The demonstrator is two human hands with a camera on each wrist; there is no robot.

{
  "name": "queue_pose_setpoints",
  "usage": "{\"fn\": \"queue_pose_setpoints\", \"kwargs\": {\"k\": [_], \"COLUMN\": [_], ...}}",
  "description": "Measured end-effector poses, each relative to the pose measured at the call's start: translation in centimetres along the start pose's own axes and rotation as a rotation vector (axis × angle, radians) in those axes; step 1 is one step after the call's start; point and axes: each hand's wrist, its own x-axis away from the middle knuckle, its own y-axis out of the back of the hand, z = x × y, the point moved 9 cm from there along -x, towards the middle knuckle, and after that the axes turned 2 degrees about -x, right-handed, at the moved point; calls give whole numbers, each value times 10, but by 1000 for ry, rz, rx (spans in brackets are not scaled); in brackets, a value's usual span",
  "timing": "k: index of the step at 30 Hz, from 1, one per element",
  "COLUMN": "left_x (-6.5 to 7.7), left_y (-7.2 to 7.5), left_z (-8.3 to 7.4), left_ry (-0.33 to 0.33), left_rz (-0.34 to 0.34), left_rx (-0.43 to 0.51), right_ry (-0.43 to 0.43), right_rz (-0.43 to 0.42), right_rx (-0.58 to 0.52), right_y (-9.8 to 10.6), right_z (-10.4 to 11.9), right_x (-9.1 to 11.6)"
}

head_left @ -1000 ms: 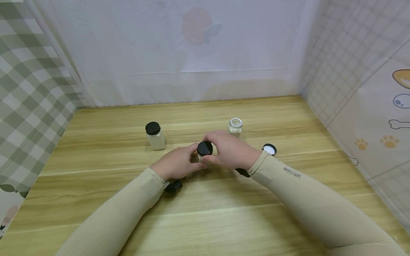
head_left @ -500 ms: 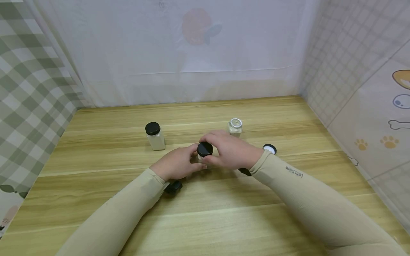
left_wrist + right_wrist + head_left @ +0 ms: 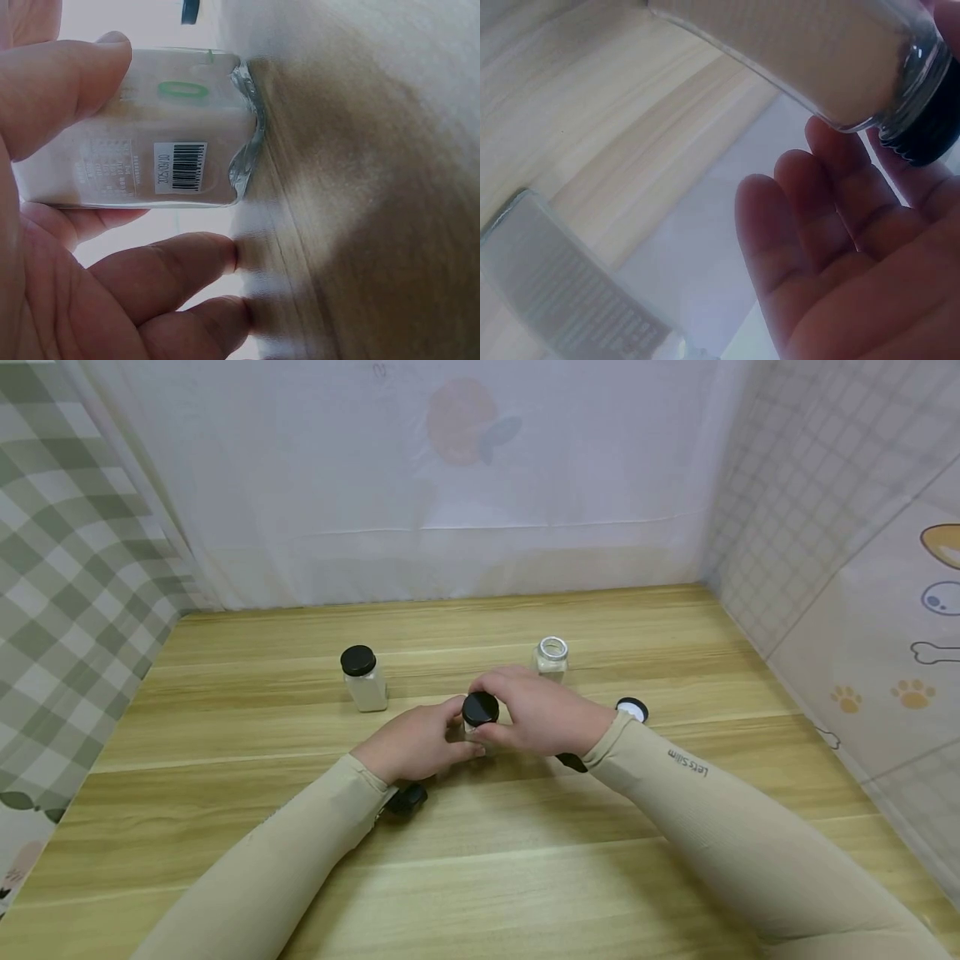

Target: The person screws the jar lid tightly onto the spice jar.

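Note:
Both hands meet at a square glass spice jar (image 3: 142,127) filled with pale powder. It stands upright on the table, with a barcode label low on its side. My left hand (image 3: 415,743) grips the jar's body between thumb and fingers. From the other side, my right hand (image 3: 543,717) pinches the black screw lid (image 3: 480,708) on the jar's top; in the right wrist view the lid (image 3: 926,112) sits at the neck. Just behind the right hand is an uncapped spice jar (image 3: 552,662), its lower part hidden by that hand.
A capped spice jar (image 3: 365,681) stands on the wooden table (image 3: 480,877) to the left. One loose black lid (image 3: 632,708) lies white side up beside the right wrist, partly covered by it. A white cloth wall (image 3: 450,560) closes off the back.
The right fingers have shifted slightly round the lid and the right wrist has turned a little. My left hand and the other jars have stayed in place.

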Motion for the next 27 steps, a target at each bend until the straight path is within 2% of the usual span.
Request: {"fn": "queue_pose_setpoints", "kwargs": {"k": [11, 19, 22, 27], "left_x": [0, -1, -1, -1], "left_y": [0, -1, -1, -2], "left_z": [-1, 1, 2, 2], "left_ry": [-5, 9, 14, 26], "left_rz": [-4, 0, 6, 20], "left_rx": [-1, -10, -11, 0], "right_ry": [-70, -94, -69, 48], "right_rz": [-17, -14, -1, 2], "right_rx": [-51, -43, -44, 1], "right_y": [1, 1, 1, 4], "right_z": [-5, -7, -7, 1], "right_x": [-2, -1, -1, 1]}}
